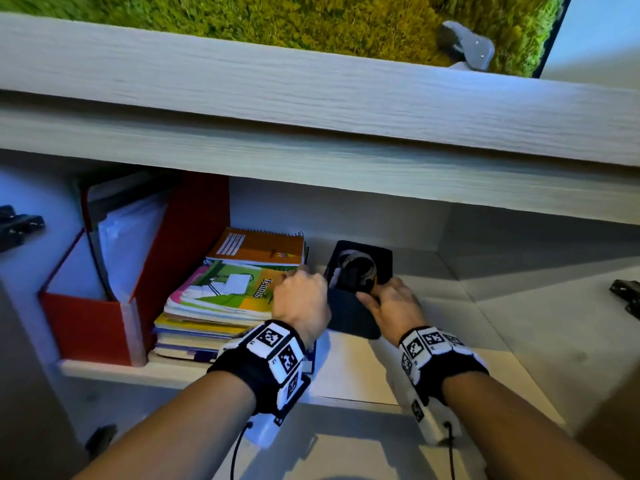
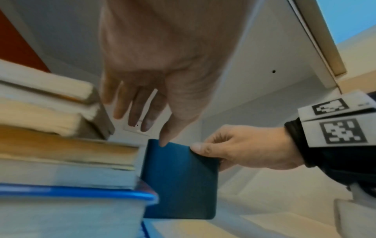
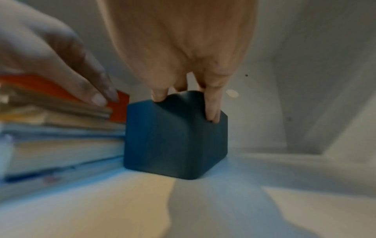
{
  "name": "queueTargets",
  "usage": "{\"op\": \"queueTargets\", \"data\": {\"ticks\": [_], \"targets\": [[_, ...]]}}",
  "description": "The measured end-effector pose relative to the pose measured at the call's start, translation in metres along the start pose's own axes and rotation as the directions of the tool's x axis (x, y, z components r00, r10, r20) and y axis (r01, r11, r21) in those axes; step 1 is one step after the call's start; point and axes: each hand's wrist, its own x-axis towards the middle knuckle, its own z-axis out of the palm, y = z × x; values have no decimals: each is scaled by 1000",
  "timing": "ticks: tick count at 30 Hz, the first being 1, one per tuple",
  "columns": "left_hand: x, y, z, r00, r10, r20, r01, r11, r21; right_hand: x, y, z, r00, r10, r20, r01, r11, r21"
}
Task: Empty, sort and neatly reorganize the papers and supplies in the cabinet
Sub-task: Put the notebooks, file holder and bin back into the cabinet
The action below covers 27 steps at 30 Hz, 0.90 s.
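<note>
Hands reach into the cabinet: the right hand (image 1: 389,306) pinches the dark blue holder's (image 3: 175,138) rim; the left hand (image 1: 301,299), fingers relaxed, touches the notebook stack (image 1: 221,299).

Books (image 1: 221,306) lie between file box (image 1: 86,320) and container (image 1: 353,317).

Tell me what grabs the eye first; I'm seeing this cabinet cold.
Both hands meet mid-shelf: the right hand pinches the rim of a dark square container, and the left hand reaches beside it. Left of them sits a colourful book stack, then a red file box.
</note>
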Motion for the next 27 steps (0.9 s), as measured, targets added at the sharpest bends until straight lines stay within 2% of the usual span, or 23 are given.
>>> {"op": "queueTargets", "data": {"ticks": [2,4,6,12,17,21,27], "targets": [[5,-10,2,995,-67,67,58,990,131,14,0,3,999,-12,45,13,1000,-17],[10,-18,6,979,-133,156,107,981,165,30,0,6,999,10,50,-9,1000,-13],[13,-20,8,970,-142,199,102,975,197,46,0,7,999,15,51,-16,1000,16],[18,-19,11,969,-150,197,98,963,250,77,-10,6,982,-6,186,9,1000,-18],[20,-16,7,965,-148,216,78,951,300,83,-23,16,951,-82,299,129,982,-140],[23,-22,0,967,-117,228,35,942,334,89,-20,16,936,-135,326,207,958,-197],[21,-24,-10,967,-105,233,38,961,274,92,-15,7,906,-137,400,248,938,-241]]}}
